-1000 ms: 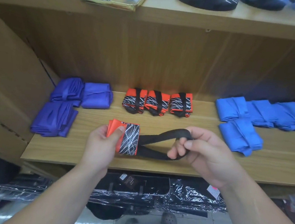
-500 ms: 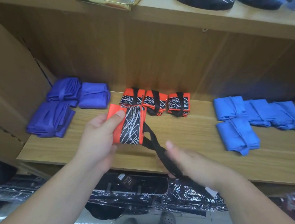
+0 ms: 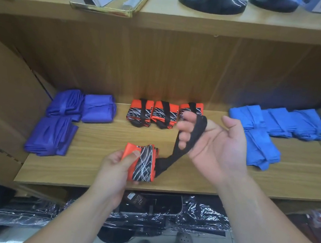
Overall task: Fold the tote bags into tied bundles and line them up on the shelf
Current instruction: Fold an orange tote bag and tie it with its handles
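My left hand grips a folded orange tote bag with a black panel of white lines, held just above the wooden shelf. The bag's black strap runs up and right from it and loops over the fingers of my right hand, which is palm up with fingers curled round the strap. Three tied orange bundles stand in a row at the back of the shelf, behind my hands.
Purple bundles lie at the shelf's left, blue bundles at its right. A cardboard panel leans on the left. The upper shelf carries a gold tray and black bases. Plastic-wrapped dark goods lie below.
My right hand rose from below the shelf edge to up over the shelf, turning palm up with the strap looped on its fingers. My left hand lowered the folded bag toward the shelf front.
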Demonstrator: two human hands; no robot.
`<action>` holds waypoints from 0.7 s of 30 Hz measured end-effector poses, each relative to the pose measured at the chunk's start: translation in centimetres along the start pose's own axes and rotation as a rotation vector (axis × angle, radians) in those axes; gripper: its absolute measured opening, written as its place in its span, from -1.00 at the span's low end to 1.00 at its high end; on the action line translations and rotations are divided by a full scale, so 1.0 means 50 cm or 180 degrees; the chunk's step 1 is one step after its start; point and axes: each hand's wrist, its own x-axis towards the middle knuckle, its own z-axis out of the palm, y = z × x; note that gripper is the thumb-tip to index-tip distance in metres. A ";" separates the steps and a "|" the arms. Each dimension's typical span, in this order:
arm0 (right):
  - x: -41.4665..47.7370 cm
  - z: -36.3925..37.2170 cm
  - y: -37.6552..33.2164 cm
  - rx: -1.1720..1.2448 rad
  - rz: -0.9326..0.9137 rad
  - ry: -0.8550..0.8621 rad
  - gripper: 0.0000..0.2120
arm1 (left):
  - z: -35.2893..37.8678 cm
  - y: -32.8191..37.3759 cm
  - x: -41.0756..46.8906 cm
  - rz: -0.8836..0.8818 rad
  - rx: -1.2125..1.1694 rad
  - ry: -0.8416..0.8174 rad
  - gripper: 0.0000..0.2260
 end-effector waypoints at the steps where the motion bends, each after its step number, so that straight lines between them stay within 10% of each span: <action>1: -0.008 0.000 -0.001 -0.0100 0.0180 -0.0352 -0.41 | -0.004 0.000 0.009 0.0015 0.0067 0.0085 -0.94; 5: -0.032 -0.014 0.000 -0.0903 0.1078 -0.1225 -0.30 | -0.008 0.027 0.035 0.0174 -0.0065 0.0223 -0.93; 10: -0.046 -0.038 0.004 -0.2561 0.1967 -0.0410 -0.14 | -0.005 0.059 0.043 0.0397 -0.0250 0.0115 -0.92; 16: -0.050 -0.025 -0.016 -0.3868 0.1587 -0.0748 -0.79 | -0.017 0.040 0.059 0.0453 0.0656 0.0038 -0.95; 21: -0.053 0.011 -0.024 -0.4833 0.1616 -0.1571 -0.86 | -0.022 0.051 0.063 0.0401 0.1324 -0.0500 -0.91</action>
